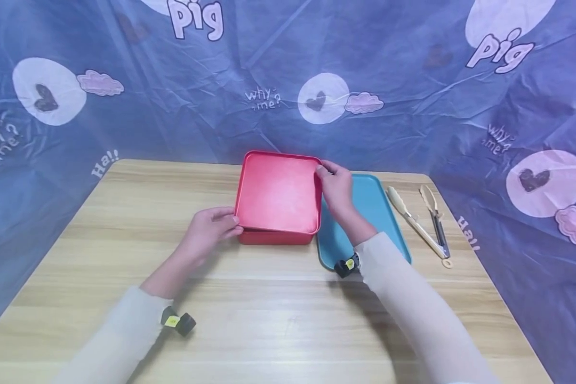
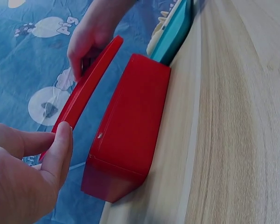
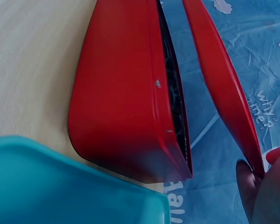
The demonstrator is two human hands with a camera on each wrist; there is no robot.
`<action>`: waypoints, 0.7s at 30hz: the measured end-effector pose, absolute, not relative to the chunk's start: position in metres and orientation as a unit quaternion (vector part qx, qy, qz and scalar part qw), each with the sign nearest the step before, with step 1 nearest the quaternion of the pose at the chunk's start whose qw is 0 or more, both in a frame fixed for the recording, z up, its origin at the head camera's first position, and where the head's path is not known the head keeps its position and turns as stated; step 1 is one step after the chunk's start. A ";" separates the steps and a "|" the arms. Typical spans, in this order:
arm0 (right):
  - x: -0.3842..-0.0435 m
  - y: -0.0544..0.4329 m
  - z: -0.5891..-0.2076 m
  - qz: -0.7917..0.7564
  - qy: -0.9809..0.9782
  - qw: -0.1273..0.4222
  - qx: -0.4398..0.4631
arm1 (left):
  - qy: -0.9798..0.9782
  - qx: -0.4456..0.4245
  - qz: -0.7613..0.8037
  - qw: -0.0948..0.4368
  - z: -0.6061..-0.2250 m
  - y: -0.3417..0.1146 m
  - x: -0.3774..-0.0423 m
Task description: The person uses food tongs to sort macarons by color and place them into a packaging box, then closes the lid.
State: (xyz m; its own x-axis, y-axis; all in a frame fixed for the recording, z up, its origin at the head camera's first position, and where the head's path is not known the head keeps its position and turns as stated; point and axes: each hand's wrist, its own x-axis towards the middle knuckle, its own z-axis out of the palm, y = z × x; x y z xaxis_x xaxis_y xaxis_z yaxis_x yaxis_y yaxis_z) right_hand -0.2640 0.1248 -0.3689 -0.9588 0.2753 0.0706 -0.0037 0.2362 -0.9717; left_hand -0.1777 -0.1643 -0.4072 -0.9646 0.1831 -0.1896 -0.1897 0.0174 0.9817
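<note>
Both hands hold a square red lid [image 1: 278, 192] just above a red box [image 1: 276, 238], and the wrist views show a gap between the two. My left hand [image 1: 207, 233] pinches the lid's near left edge between thumb and fingers. At the far right edge, my right hand [image 1: 337, 189] grips the rim, thumb on top. In the right wrist view the box [image 3: 116, 88] stands on the table with its top uncovered along one side and a dark inside. What lies in it cannot be made out.
A teal tray [image 1: 369, 205] lies right beside the box, partly under my right forearm. Farther right, tongs [image 1: 420, 229] with cream tips rest spread on the wooden table [image 1: 249, 320]. A blue printed cloth [image 1: 211, 117] hangs behind the table and along its sides.
</note>
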 end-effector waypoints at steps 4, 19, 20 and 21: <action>-0.262 0.130 -0.363 0.616 -0.777 0.097 -0.086 | 0.706 -0.007 0.696 0.131 -0.407 -0.163 -0.179; -0.257 0.144 -0.339 0.649 -0.756 0.027 -0.081 | 0.682 -0.022 0.721 0.115 -0.408 -0.156 -0.184; -0.257 0.145 -0.339 0.656 -0.750 0.027 -0.080 | 0.680 -0.023 0.724 0.115 -0.409 -0.156 -0.185; -0.257 0.145 -0.339 0.661 -0.746 0.027 -0.079 | 0.678 -0.024 0.725 0.115 -0.409 -0.155 -0.185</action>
